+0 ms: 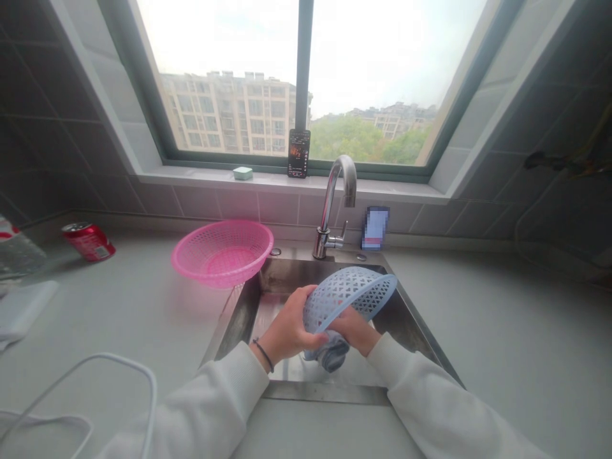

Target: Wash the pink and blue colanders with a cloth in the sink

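Note:
A light blue plastic colander [342, 290] is tilted on its side above the steel sink [329, 392]. My left hand [291, 325] grips its left rim, thumb on the near side and fingers around the outside. Inside the colander's opening is my right hand [356, 328], closed on a grey cloth [333, 352] that hangs below the rim; its fingertips are partly hidden by the colander. Behind the colander stands the chrome faucet [327, 210], with no water seen coming from it.
A pink plastic basket [224, 277] rests on the counter at the sink's left edge. Farther left are a red can [88, 241] and a clear bottle [19, 252]. A white cable [109, 356] loops at the lower left. Phones lean at the window [299, 153] and behind the sink [375, 228].

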Tool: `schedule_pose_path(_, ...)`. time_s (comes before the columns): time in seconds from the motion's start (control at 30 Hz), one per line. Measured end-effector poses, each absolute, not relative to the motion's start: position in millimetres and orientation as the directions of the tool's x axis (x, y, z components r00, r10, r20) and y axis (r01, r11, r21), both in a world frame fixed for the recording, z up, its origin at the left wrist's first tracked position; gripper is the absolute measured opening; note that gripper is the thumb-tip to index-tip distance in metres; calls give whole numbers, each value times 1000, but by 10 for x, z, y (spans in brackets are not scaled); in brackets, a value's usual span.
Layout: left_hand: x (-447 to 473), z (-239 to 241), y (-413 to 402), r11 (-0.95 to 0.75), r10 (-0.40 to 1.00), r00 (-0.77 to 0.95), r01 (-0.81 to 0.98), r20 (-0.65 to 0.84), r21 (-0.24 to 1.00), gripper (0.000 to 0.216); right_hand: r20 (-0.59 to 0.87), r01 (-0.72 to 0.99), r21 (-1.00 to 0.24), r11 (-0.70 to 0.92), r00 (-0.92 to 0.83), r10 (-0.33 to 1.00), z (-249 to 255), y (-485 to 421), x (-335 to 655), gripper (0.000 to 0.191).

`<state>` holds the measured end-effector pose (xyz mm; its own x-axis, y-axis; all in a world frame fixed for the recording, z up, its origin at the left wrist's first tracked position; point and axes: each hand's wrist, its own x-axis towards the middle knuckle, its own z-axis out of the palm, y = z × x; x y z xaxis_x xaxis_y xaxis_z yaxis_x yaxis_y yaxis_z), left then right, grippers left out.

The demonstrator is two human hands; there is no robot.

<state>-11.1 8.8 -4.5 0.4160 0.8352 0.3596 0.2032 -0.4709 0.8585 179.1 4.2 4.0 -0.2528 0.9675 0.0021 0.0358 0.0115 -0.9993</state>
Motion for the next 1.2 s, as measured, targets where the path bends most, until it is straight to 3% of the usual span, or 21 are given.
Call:
schedule_pose_path(0.13,-103,-29,88,-462,840,413,207,351,862,91,12,-174,-985,-11,-134,991,144,-23,1822,35)
schedule_pose_path(0.23,-93,-33,81,-452,842,408,178,352,874,90,-53,-291,-952,-95,-150,987,143,-37,1814,39)
schedule_pose_path(0.33,-91,-42,74,-455,840,390,128,377,881,90,-97,-240,-960,-147,-209,973,58,11,1786,48)
schedule_pose_path(0.5,-98,-47,86,-464,843,381,159,379,872,91,-40,-39,-998,-50,-228,973,-13,64,1783,49)
schedule_pose_path(0.7,-95,-56,108,-453,847,401,202,348,868,92,-67,-341,-933,-119,-162,985,40,12,1820,45)
schedule_pose_path(0.93,-99,-52,94,-476,835,412,205,366,855,92,8,-17,-1000,4,-244,970,28,41,1773,43)
schedule_pose_path(1.07,-101,-48,97,-480,836,421,247,353,842,91,77,-75,-995,63,-211,974,149,0,1811,36)
schedule_pose_path(1.2,-93,-53,98,-459,846,414,249,335,853,90,40,-72,-997,26,-188,981,94,20,1828,39)
